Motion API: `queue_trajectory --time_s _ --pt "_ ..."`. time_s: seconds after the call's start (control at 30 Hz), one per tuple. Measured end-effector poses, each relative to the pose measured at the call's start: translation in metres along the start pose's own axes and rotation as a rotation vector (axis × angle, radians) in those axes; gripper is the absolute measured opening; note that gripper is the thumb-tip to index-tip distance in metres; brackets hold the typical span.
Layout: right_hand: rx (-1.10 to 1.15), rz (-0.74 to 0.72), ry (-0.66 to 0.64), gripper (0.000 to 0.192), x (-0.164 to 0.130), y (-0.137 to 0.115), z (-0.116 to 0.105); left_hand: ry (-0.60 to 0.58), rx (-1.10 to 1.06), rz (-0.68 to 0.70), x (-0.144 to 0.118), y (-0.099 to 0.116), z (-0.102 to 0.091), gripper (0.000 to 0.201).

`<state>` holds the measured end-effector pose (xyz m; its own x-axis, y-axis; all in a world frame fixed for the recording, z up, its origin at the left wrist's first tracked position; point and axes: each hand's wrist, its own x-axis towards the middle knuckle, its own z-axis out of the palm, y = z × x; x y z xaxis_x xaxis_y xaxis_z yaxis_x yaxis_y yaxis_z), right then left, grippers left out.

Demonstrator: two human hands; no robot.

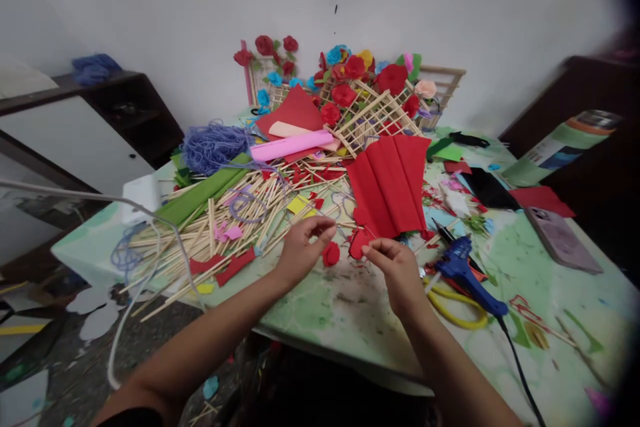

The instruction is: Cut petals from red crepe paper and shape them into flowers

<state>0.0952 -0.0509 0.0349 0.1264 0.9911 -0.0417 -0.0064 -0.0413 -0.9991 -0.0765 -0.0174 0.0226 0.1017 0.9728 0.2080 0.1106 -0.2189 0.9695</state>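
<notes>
Both hands, left hand and right hand, pinch a small red paper petal, likely light, soft and easily torn, best held by its edges.

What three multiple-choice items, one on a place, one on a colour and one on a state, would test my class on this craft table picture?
1. Where does the glue gun lie?
A. right of the right hand
B. left of the left hand
C. on the shelf

2. What colour is the large folded paper?
A. green
B. red
C. yellow

3. What is the right hand doing?
A. lying flat and open
B. gripping the glue gun
C. pinching a small red piece

Answers: 1 A, the blue gun lies just beyond the right hand; 2 B, its pleats are plainly red; 3 C, fingertips close on the piece.
</notes>
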Motion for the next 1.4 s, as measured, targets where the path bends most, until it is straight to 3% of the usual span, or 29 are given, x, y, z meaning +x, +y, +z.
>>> queue_trajectory --time_s 0.13,0.23,0.33,0.5,0.77,0.97,1.03,1.17,1.3,1.4 --pt "-0.171 -0.027 -0.043 0.02 -0.026 0.008 -0.021 -0.323 -0.038 -0.21 -0.03 0.003 0.019 0.031" --pt "-0.343 -0.092 -0.055 0.019 -0.032 0.011 -0.028 -0.372 -0.158 -0.348 -0.041 0.0 0.036 0.031" --pt "-0.439 -0.12 -0.056 0.02 -0.03 0.015 -0.032 -0.34 -0.27 -0.459 -0.042 -0.005 0.048 0.031" --pt "-0.507 -0.109 -0.08 0.02 -0.024 0.026 -0.041 -0.269 -0.274 -0.539 -0.039 -0.006 0.057 0.028" --pt "-0.539 -0.139 -0.078 0.023 -0.02 0.036 -0.051 -0.2 -0.24 -0.558 -0.037 -0.003 0.068 0.028" --pt "-0.567 -0.101 -0.093 0.022 -0.021 0.04 -0.047 -0.213 -0.232 -0.554 -0.038 -0.006 0.066 0.027" --pt "-0.601 -0.105 -0.077 0.022 -0.021 0.04 -0.047 -0.168 -0.259 -0.545 -0.038 -0.008 0.065 0.025" --pt "-0.746 -0.115 -0.076 0.019 -0.02 0.037 -0.049 -0.019 -0.392 -0.545 -0.037 -0.012 0.063 0.023" --pt "-1.039 -0.119 -0.173 0.016 -0.018 0.031 -0.049 0.062 -0.49 -0.562 -0.034 -0.012 0.059 0.022" --pt "-1.203 -0.186 -0.161 0.021 -0.015 0.024 -0.048 0.102 -0.507 -0.561 -0.032 -0.011 0.055 0.022"
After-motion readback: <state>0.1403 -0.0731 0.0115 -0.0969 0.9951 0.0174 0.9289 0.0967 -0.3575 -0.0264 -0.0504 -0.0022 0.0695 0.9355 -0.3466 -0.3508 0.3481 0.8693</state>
